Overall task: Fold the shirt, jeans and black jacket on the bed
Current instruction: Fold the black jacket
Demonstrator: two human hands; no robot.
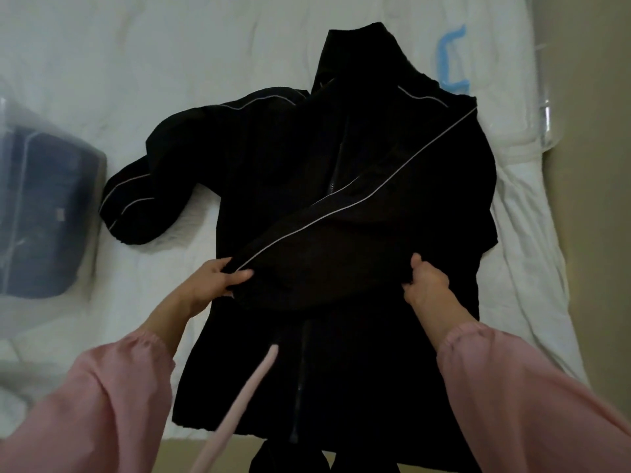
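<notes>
White bed carries the black jacket flat mid-frame, your left hand and right hand each with a grip clamped on its right sleeve folded across the front, so next probably press it flat, then fold the left sleeve in.

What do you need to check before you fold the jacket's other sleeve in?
1. Grip on the folded sleeve: ok, the left hand and the right hand both hold its end.
2. Folded sleeve crosses the front of the black jacket: ok.
3. Other sleeve folded in: not ok, it lies bent out on the bed.
4. Zipper closed all the way: cannot tell.
5. Hem fully on the bed: cannot tell.
</notes>
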